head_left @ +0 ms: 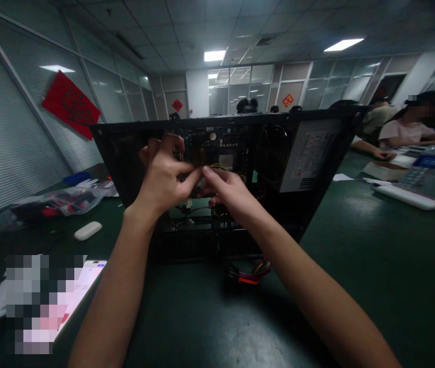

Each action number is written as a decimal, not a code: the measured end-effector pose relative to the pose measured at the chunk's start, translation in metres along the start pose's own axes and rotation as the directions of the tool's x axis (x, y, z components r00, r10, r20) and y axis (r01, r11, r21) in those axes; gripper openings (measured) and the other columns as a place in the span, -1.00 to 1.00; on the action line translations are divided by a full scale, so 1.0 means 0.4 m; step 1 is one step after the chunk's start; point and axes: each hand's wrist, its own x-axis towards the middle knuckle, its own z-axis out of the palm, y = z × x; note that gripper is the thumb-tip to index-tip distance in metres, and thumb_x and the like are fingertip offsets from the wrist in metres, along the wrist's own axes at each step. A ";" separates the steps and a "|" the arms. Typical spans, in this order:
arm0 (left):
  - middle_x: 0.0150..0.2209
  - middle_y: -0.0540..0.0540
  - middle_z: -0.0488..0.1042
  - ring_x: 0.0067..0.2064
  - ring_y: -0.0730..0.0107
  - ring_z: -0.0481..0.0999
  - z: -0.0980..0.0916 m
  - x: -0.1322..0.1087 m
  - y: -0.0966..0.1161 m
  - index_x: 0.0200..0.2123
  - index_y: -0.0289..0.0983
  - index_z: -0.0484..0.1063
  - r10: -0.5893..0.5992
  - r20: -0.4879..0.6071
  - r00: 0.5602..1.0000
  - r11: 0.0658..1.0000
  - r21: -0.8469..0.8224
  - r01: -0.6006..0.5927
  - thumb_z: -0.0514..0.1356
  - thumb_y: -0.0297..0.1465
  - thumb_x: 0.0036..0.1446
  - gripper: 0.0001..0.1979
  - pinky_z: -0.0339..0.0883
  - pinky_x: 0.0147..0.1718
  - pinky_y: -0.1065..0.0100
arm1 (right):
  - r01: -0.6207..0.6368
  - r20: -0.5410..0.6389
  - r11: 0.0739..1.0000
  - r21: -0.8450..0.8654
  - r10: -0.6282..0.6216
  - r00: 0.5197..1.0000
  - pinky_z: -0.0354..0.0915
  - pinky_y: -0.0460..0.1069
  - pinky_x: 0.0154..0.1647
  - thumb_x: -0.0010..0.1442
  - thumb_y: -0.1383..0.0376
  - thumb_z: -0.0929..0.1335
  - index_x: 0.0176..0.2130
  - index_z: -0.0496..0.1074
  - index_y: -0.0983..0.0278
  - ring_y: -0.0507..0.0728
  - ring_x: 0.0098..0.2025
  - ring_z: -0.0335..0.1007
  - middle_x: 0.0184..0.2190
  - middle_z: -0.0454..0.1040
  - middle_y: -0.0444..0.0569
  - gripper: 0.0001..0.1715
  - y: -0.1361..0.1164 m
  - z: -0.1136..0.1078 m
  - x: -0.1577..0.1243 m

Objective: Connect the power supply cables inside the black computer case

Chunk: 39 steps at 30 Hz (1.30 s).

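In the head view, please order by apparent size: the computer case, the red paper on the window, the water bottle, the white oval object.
1. computer case, by far the largest.
2. red paper.
3. water bottle, only slightly smaller; these two look close, so their order is unsure.
4. white oval object, the smallest.

This is an office: glass partition walls (263, 84), a tiled ceiling with flat white light panels (214, 55), and a long dark green counter (374, 245) where seated people (405, 128) work.
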 end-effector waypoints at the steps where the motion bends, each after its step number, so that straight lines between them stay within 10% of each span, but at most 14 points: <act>1: 0.01 -0.17 0.42 0.13 -0.12 0.35 -0.004 0.001 0.002 -0.52 -0.18 0.58 0.017 0.026 1.000 1.000 -0.022 -0.017 0.29 -0.24 0.16 -0.76 0.20 0.10 -0.13 | -0.043 -0.028 0.997 0.059 0.045 0.999 0.22 -0.14 -0.62 0.20 -0.15 0.37 -0.18 0.45 0.25 0.02 -0.43 0.45 -0.29 0.54 -0.04 -0.47 -0.002 0.000 0.002; 12: -0.10 -0.18 0.46 0.02 -0.03 0.42 -0.043 0.010 -0.019 -0.14 -0.15 0.58 -0.064 -0.057 0.996 0.994 0.090 0.069 0.30 -0.22 0.19 -0.78 0.29 0.04 0.02 | 0.081 -0.241 0.971 0.225 -0.025 0.970 0.12 -0.13 -0.65 0.10 -0.01 0.47 -0.18 0.45 0.22 -0.06 -0.55 0.29 -0.38 0.46 -0.15 -0.57 -0.016 -0.041 0.006; 18: -0.11 -0.20 0.45 0.03 -0.09 0.40 -0.063 0.005 -0.033 -0.09 -0.15 0.53 -0.079 -0.101 0.992 0.976 0.196 0.097 0.29 -0.09 0.18 -0.67 0.28 0.04 0.01 | 0.217 -0.270 0.960 -0.177 -0.259 0.927 0.25 -0.07 -0.50 0.33 -0.09 0.28 -0.15 0.45 0.25 0.01 -0.50 0.35 -0.38 0.50 -0.04 -0.52 -0.002 -0.035 0.000; 22: -0.10 -0.20 0.42 0.05 -0.10 0.38 -0.063 0.005 -0.025 -0.06 -0.15 0.51 -0.061 -0.077 0.995 0.975 0.207 0.075 0.28 0.04 0.13 -0.54 0.28 0.04 0.04 | 0.134 0.102 0.647 -0.750 -0.087 0.991 0.28 0.00 -0.26 0.39 0.17 0.28 -0.30 0.50 0.34 0.15 -0.31 0.50 -0.34 0.57 0.13 -0.64 0.046 -0.013 -0.002; 25: -0.12 -0.20 0.42 0.02 -0.05 0.38 -0.070 0.006 -0.020 -0.08 -0.16 0.52 -0.063 -0.061 0.996 0.975 0.207 0.075 0.17 0.09 0.20 -0.52 0.28 0.03 0.06 | 0.093 0.098 0.387 -0.918 -0.007 0.995 0.25 0.00 -0.16 0.38 0.27 0.27 -0.21 0.54 0.36 0.24 -0.12 0.54 -0.18 0.61 0.23 -0.71 0.087 0.000 0.006; 32: -0.09 -0.20 0.44 0.05 -0.06 0.35 -0.091 0.008 -0.003 -0.08 -0.18 0.52 -0.078 0.058 0.995 0.977 0.202 0.065 0.14 0.15 0.18 -0.45 0.28 0.06 0.04 | -0.013 -0.012 0.266 -0.964 0.005 1.000 0.28 0.01 -0.11 0.47 0.26 0.14 -0.02 0.49 0.37 0.25 -0.08 0.55 -0.12 0.60 0.24 -0.58 0.132 -0.004 0.028; 39: 0.01 -0.18 0.46 0.15 -0.09 0.35 -0.091 0.002 -0.017 -0.04 -0.19 0.53 -0.022 0.223 0.975 0.991 0.132 -0.008 0.36 0.06 0.02 -0.44 0.21 0.15 0.00 | 0.008 0.085 0.218 -0.976 0.348 0.933 0.32 0.04 -0.10 0.38 0.24 0.26 -0.05 0.55 0.41 0.31 -0.04 0.54 -0.05 0.58 0.33 -0.62 0.116 -0.029 0.006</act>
